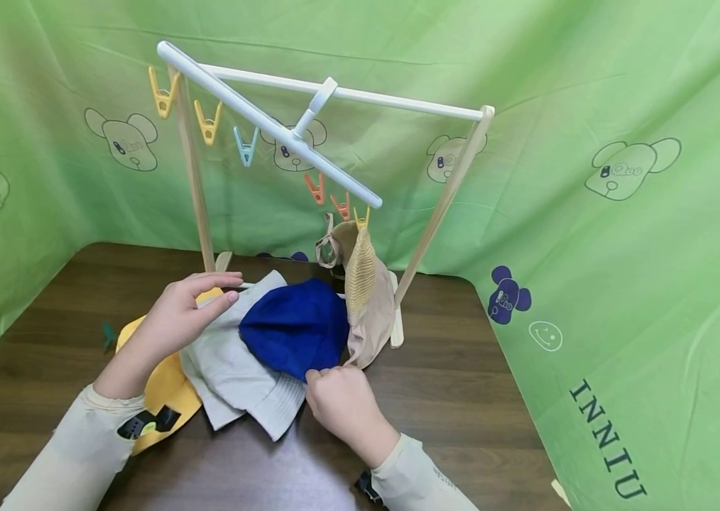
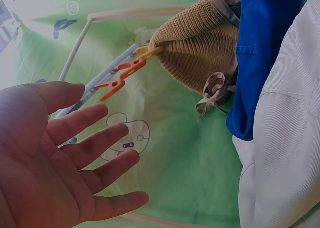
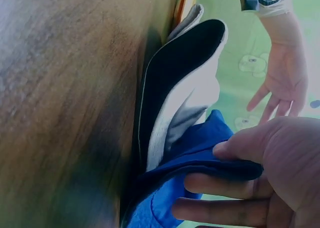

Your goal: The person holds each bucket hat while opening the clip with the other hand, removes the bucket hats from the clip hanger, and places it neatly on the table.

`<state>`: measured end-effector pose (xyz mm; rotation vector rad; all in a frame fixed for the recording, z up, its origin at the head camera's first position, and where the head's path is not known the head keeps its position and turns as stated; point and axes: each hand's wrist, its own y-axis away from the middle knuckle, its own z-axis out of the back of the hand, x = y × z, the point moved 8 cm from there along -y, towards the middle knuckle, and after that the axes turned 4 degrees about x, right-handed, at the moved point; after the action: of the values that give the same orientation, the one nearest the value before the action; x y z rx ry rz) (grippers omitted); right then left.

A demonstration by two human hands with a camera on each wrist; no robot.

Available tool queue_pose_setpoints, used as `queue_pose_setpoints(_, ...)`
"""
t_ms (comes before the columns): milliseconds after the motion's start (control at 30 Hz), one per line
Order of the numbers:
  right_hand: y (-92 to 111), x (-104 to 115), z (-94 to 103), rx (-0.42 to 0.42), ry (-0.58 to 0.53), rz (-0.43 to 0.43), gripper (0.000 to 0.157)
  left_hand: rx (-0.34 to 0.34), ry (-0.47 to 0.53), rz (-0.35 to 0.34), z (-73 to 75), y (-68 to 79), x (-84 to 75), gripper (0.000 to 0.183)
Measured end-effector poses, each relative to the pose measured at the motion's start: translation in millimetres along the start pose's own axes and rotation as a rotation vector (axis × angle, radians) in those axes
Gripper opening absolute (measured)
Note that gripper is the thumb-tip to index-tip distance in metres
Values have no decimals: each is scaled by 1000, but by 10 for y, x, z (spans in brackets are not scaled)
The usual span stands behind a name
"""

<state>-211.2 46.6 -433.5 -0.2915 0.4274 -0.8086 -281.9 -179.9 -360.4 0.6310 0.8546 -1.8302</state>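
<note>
A blue cloth hat (image 1: 299,323) lies over a light grey brimmed hat (image 1: 232,380). My right hand (image 1: 344,401) pinches the blue hat's near edge; in the right wrist view the thumb lies above that edge and fingers below it. With fingers extended, my left hand (image 1: 181,312) hovers at the left of the pile and holds nothing. Beneath that arm is a yellow hat (image 1: 168,390), partly hidden. At the right a beige hat with a knitted straw-coloured part (image 2: 197,48) hangs from a yellow clip (image 1: 362,218), its lower part beside the blue hat.
A white hanger bar (image 1: 238,103) hooks onto the top rail (image 1: 411,104) of a wooden-legged rack. Other yellow, blue and orange clips hang along it, including a blue clip (image 1: 246,147). Green printed cloth (image 1: 628,270) surrounds the dark wooden table (image 1: 462,426).
</note>
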Motion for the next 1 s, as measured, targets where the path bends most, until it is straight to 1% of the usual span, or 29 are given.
queue_pose_setpoints(200,-3,31,-30,68,-23,19,27,6,0,-8,-14,-1,5,33)
queue_pose_setpoints(400,6,82,-98,147,-45,61,27,26,3,-41,-32,-12,-29,32)
queue_pose_setpoints(567,17,120,-126,188,-56,101,31,57,1,-58,-65,-18,-36,32)
queue_pose_setpoints(800,-11,109,-103,248,-59,146,39,67,-5,-81,-63,-25,-54,33)
queue_pose_setpoints(900,-1,94,-81,268,-69,160,42,80,3,-75,-96,-21,-41,34)
queue_pose_setpoints(1000,25,96,-74,273,-72,164,45,93,7,-86,-152,-22,-51,32)
